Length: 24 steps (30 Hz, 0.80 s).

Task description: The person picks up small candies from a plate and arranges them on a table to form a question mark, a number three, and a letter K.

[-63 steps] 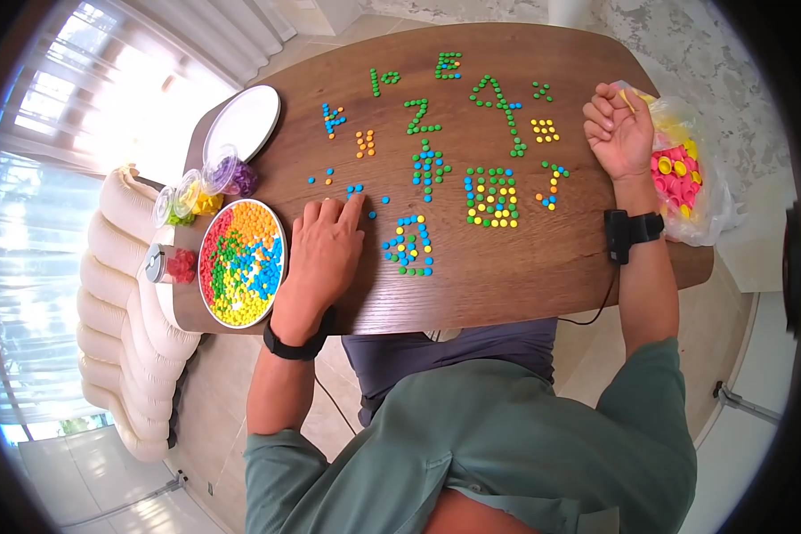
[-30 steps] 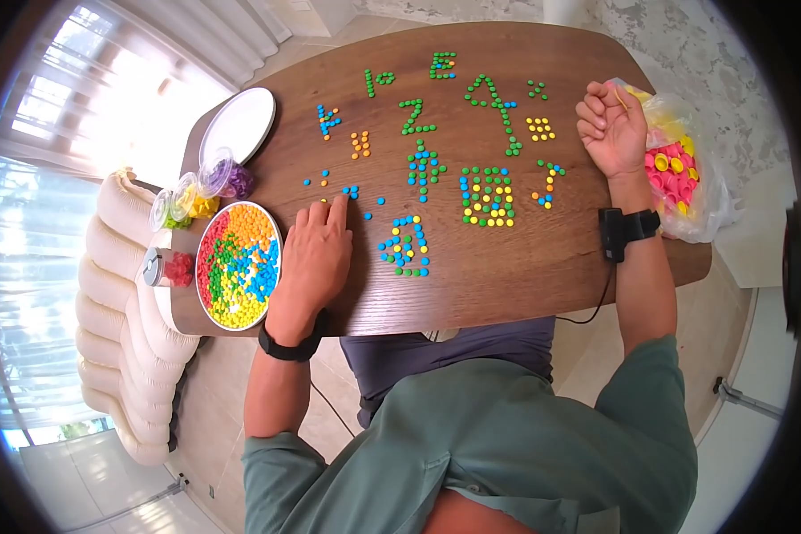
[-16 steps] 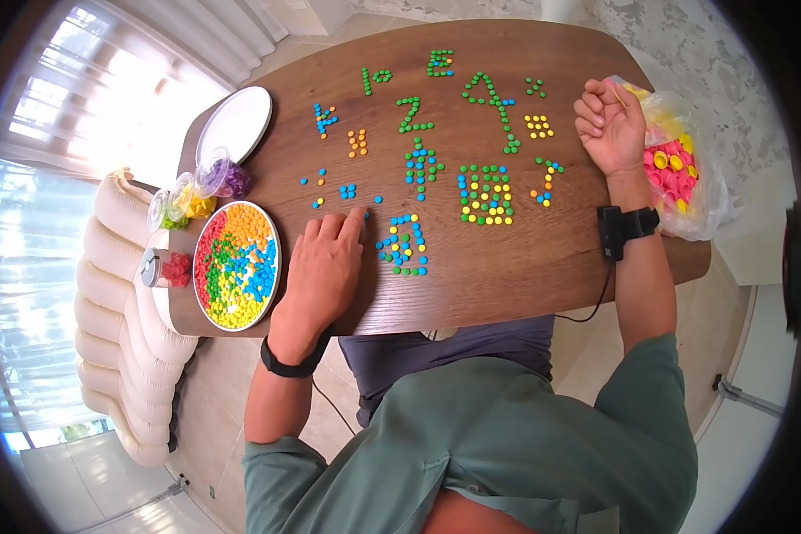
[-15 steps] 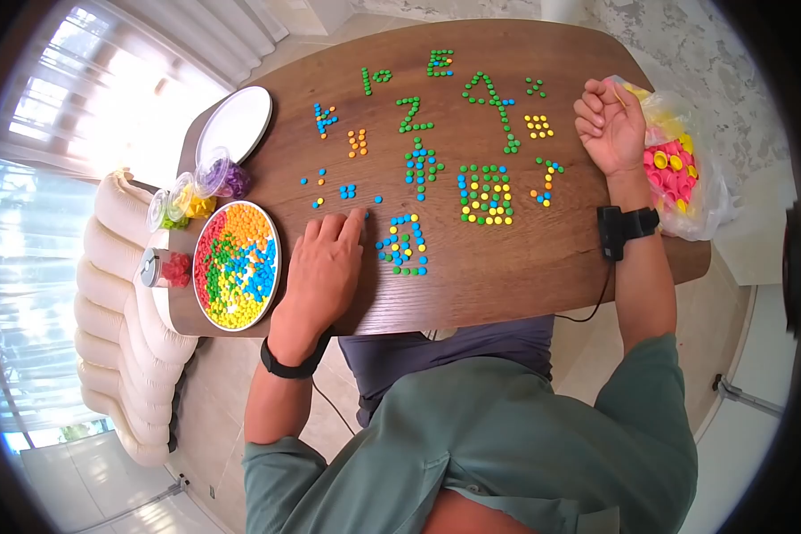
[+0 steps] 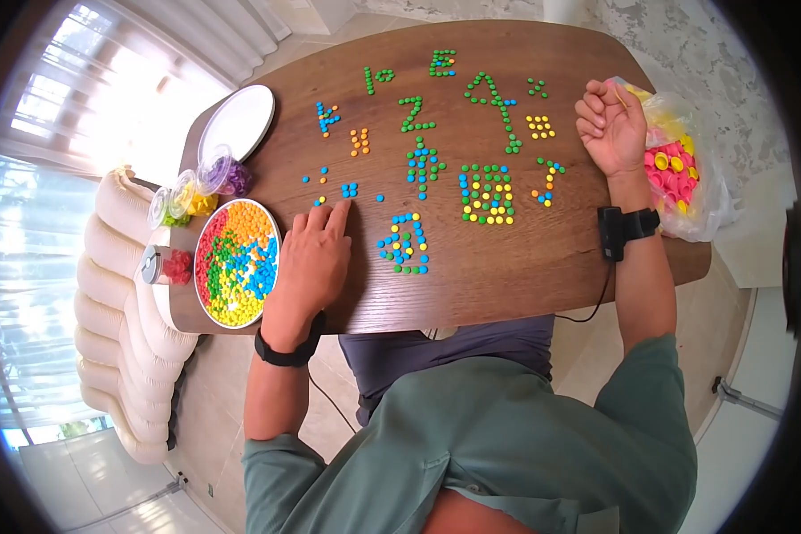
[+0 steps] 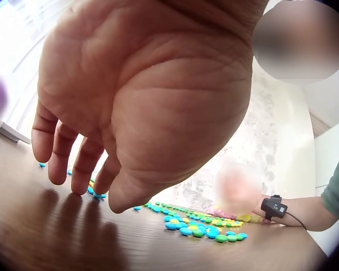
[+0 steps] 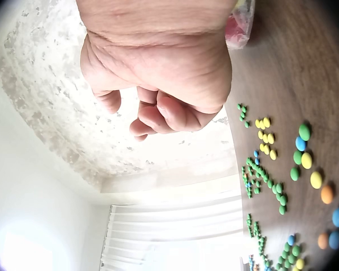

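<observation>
My left hand lies palm down over the wooden table, its fingers extended. Its index fingertip is right at a small cluster of blue button candies, and a single blue candy lies to the right. In the left wrist view, blue candies show beside the fingertips, with the thumb held close to the fingers. A house-like outline of candies sits right of this hand. My right hand rests palm up at the table's right side, fingers loosely curled and holding nothing.
A round plate of sorted coloured candies stands left of the left hand. Beyond it are lidded tubs, a jar and a white plate. Candy figures spread across the table. A plastic bag lies at right.
The left hand went right and slightly toward the body to a loose blue candy, then back left to the blue cluster; that candy no longer shows at its spot. The right hand stays put.
</observation>
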Each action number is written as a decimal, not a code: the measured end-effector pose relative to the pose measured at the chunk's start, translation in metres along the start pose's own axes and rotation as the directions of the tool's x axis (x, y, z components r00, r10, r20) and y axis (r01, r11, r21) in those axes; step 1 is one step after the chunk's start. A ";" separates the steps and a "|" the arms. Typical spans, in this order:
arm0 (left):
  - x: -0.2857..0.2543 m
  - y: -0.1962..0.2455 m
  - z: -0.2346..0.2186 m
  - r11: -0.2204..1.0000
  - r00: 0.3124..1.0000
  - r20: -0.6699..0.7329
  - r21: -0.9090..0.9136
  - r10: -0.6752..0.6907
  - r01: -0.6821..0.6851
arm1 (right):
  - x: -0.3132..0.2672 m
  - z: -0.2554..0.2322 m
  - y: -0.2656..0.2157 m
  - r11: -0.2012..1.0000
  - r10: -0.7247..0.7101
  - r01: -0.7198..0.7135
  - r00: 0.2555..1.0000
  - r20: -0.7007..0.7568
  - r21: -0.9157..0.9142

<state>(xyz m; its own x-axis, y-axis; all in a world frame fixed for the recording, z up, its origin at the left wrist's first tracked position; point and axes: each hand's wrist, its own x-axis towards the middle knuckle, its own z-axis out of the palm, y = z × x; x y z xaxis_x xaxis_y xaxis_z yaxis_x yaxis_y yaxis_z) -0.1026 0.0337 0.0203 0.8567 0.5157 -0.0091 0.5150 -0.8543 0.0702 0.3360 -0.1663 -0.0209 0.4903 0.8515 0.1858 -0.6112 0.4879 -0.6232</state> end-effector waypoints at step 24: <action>0.004 0.018 -0.001 0.994 0.998 -0.003 -0.086 0.061 -0.061 | -0.001 0.000 0.001 1.000 0.010 -0.010 1.000 0.016 0.012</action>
<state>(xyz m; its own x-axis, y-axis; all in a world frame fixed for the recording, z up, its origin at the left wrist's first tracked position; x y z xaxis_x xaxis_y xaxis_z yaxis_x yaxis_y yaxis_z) -0.0900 0.0206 0.0228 0.8863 0.4632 -0.0023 0.4578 -0.8752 0.1562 0.3350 -0.1663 -0.0223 0.4744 0.8593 0.1914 -0.6239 0.4816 -0.6155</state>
